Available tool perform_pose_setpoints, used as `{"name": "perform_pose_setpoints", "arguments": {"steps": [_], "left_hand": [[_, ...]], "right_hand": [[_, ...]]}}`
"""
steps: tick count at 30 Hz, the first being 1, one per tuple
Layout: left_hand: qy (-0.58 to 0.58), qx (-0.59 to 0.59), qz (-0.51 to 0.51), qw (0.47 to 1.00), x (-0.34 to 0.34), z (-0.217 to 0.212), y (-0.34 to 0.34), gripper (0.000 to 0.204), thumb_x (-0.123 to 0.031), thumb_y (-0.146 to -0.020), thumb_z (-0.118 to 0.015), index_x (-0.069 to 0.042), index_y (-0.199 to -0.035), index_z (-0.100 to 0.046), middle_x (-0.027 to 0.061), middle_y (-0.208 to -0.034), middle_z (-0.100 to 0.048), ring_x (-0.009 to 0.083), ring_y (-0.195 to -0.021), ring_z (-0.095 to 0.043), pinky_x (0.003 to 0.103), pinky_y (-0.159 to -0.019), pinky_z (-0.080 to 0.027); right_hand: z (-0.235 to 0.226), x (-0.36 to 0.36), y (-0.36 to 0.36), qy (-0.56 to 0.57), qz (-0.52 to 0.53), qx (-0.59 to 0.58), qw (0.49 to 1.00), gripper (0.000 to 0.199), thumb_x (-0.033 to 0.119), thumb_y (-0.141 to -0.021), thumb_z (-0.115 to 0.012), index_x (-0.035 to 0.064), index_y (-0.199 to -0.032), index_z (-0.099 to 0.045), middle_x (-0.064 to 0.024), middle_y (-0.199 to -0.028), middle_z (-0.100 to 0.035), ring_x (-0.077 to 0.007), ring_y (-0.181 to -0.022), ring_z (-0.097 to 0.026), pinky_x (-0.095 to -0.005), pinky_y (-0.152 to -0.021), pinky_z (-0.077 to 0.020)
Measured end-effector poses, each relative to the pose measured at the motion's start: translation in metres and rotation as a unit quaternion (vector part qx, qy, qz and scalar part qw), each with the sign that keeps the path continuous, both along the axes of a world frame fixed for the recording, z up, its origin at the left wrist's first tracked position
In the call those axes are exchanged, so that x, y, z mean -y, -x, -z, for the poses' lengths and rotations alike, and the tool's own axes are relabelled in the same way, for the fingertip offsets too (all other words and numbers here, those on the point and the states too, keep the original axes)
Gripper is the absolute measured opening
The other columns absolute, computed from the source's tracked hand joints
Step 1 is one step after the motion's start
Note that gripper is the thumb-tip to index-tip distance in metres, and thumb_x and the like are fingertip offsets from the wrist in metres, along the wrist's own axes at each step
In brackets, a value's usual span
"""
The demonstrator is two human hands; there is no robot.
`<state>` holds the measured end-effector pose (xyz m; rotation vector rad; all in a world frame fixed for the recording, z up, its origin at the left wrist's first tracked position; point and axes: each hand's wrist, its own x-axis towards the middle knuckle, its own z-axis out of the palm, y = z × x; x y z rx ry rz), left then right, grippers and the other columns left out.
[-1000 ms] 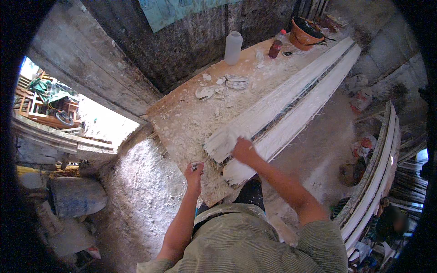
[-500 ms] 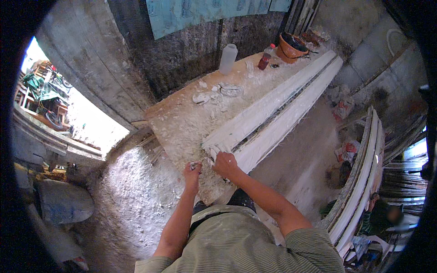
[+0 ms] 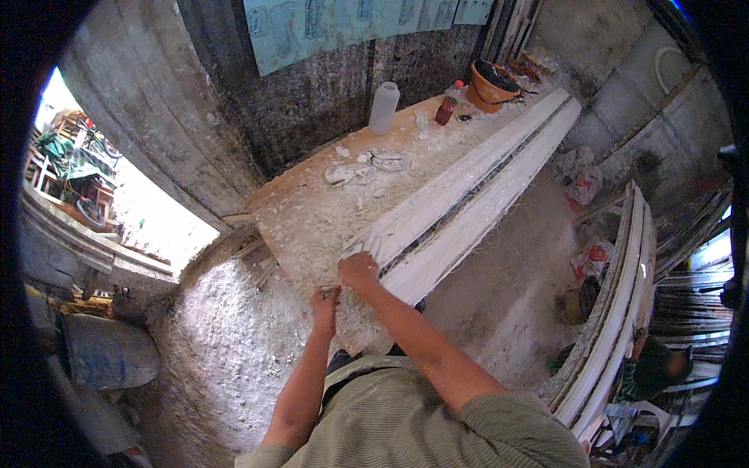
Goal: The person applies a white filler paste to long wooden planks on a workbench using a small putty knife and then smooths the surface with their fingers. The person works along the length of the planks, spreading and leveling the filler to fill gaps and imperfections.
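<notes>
Two long white plaster-like strips (image 3: 460,195) lie side by side along a workbench (image 3: 289,218), a dark gap between them and stringy fibres at the outer edge. At the near end of the inner strip is my right hand (image 3: 359,271), its white-smeared fingers stretched over the surface. Just left of it and lower, by the bench's near edge, my left hand (image 3: 324,308) is closed; a small dark bit shows at its fingers, too little to name. Flakes and pale residue coat the wood around both hands.
On the bench stand a translucent bottle (image 3: 383,108), a jar of dark red stuff (image 3: 445,111) and an orange bucket (image 3: 491,90). White lumps (image 3: 367,165) lie mid-bench. More long strips (image 3: 616,312) lean at the right, near another person (image 3: 659,370). A blue-grey barrel (image 3: 109,351) stands left.
My right hand has slid slightly left and up along the strip's near end, its fingers now further over the surface. My left hand has barely shifted. The view has moved a little.
</notes>
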<state>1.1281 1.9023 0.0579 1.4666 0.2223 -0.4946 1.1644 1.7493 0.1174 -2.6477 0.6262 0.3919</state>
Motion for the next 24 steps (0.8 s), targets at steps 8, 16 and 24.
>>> {"name": "perform_pose_setpoints", "arguments": {"steps": [8,16,24], "left_hand": [[-0.107,0.044,-0.019,0.993,-0.007,-0.001,-0.011,0.023,-0.019,-0.086,-0.074,-0.002,-0.099,-0.065,0.008,-0.096,-0.066,0.0166,-0.084,-0.06,0.033,-0.076,-0.049],[-0.224,0.379,0.072,0.895,0.038,-0.074,-0.04,0.028,-0.014,-0.091,-0.068,-0.006,-0.117,-0.06,0.0121,-0.116,-0.061,0.0303,-0.116,-0.054,0.041,-0.104,-0.039],[-0.301,0.315,0.559,0.705,0.153,-0.093,-0.092,0.077,-0.038,-0.097,-0.058,-0.01,-0.158,-0.019,0.0302,-0.152,-0.034,0.0424,-0.144,-0.031,0.045,-0.12,-0.024]], "right_hand": [[0.025,0.206,-0.001,0.203,-0.055,0.121,0.97,0.026,0.021,-0.088,-0.051,0.0063,-0.084,-0.072,-0.0171,-0.082,-0.072,-0.0353,-0.072,-0.07,-0.0526,-0.067,-0.053],[-0.004,0.124,0.011,0.045,-0.087,0.042,0.994,0.047,0.036,-0.088,-0.057,-0.0098,-0.094,-0.068,-0.0293,-0.097,-0.067,-0.0434,-0.097,-0.065,-0.0485,-0.084,-0.0539],[-0.003,0.209,-0.012,0.071,0.12,0.113,0.984,0.038,0.036,-0.086,-0.059,0.0008,-0.087,-0.075,-0.0213,-0.095,-0.07,-0.0319,-0.094,-0.067,-0.047,-0.077,-0.0561]]}}
